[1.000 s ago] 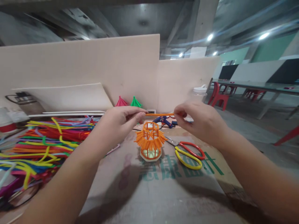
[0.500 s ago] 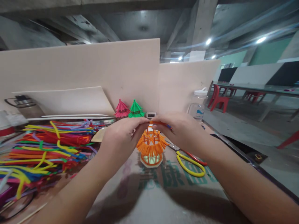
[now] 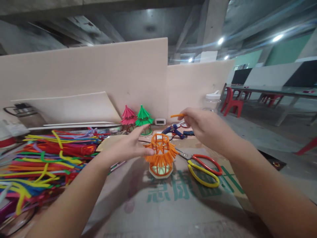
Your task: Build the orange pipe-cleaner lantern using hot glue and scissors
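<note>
An orange pavilion-like model [image 3: 161,155] with a fringed skirt and an open frame top stands upright on a pale octagonal base. My left hand [image 3: 131,145] is at its left, thumb and fingers apart, fingertips by the frame and fringe; nothing is held in it. Up and to the right, my right hand [image 3: 200,127] pinches a short orange strip [image 3: 176,115] that points left. Scissors [image 3: 204,170] with red and yellow handles lie right of the model. Behind it is a blue tool [image 3: 175,131], possibly a glue gun.
Many coloured pipe cleaners [image 3: 54,158] are heaped at the left. A pink model [image 3: 128,115] and a green model [image 3: 143,119] stand at the back beside a small white display [image 3: 160,122]. A clear bottle [image 3: 212,100] is behind my right hand.
My hands have moved apart from above the orange model. The right one has gone up and right with the orange strip; the left has opened and lowered beside the model, uncovering the blue tool.
</note>
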`<state>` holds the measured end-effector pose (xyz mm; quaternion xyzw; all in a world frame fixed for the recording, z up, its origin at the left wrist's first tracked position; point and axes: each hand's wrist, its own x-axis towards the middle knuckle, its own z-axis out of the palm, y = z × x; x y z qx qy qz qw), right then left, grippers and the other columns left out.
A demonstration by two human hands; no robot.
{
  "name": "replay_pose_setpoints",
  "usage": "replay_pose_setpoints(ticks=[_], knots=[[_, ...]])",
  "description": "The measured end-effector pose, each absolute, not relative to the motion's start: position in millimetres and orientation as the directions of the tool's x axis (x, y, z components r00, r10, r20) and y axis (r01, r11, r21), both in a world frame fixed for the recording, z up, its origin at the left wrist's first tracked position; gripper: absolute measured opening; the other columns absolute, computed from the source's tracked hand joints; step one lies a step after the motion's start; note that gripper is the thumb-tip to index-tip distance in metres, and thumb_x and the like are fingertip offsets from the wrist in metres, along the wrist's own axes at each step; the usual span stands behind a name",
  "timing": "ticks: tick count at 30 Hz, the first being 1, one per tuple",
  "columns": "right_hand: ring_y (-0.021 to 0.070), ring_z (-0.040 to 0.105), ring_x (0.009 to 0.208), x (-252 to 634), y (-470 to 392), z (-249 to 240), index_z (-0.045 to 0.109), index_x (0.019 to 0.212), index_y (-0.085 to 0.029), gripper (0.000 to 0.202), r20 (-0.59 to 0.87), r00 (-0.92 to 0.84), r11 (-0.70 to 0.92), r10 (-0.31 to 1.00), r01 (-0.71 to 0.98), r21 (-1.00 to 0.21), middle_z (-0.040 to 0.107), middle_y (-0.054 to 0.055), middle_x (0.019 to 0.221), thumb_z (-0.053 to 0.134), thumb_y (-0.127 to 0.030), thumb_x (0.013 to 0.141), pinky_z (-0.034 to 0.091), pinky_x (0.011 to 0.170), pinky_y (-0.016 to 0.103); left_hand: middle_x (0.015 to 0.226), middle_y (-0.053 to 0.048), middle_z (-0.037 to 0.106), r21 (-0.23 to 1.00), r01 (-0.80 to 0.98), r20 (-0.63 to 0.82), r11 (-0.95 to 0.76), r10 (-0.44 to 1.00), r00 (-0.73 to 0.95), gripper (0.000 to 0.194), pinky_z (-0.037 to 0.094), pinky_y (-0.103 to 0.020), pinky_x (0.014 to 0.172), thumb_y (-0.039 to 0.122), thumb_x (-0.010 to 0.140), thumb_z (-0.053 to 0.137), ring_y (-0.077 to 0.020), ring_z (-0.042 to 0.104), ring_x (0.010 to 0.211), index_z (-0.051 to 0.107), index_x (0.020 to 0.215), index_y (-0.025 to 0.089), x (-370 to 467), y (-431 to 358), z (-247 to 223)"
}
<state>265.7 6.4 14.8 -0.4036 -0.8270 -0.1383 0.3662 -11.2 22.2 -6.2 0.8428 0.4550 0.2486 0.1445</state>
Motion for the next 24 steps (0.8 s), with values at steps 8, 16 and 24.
replay_pose_setpoints(ticks=[8,16,24], knots=[[0.0188,0.064,0.069,268.8,5.0,13.7,0.066,0.097,-0.019,0.023,0.671,-0.405,0.615,0.620,0.783,-0.096,0.071,0.005,0.079,0.043,-0.018,0.096,0.038,0.058,0.028,0.131,-0.001,0.068,0.686,0.460,0.139,-0.564,0.722,0.677,0.063,0.055,-0.034,0.094,0.035,0.077,0.075,-0.0282,0.065,0.120,0.054,0.136,0.033,2.5,32.8,-30.7],[0.0187,0.065,0.074,273.4,-2.1,21.8,0.066,0.097,-0.020,0.021,0.634,-0.396,0.636,0.664,0.746,-0.201,0.074,0.004,0.087,0.045,-0.023,0.098,0.041,0.061,0.028,0.132,-0.007,0.063,0.580,0.464,0.184,-0.669,0.663,0.726,0.074,0.051,-0.040,0.100,0.029,0.072,0.080,-0.0277,0.061,0.119,0.047,0.138,0.025,13.5,21.6,-28.9],[0.0195,0.066,0.079,274.6,-4.8,27.3,0.066,0.097,-0.019,0.021,0.640,-0.378,0.637,0.669,0.735,-0.233,0.075,0.005,0.092,0.045,-0.023,0.098,0.043,0.066,0.029,0.148,-0.010,0.046,0.252,0.449,0.353,-0.857,0.513,0.782,0.073,0.040,-0.046,0.114,0.030,0.075,0.080,-0.0301,0.043,0.138,0.042,0.138,0.028,26.1,12.1,-35.4]])
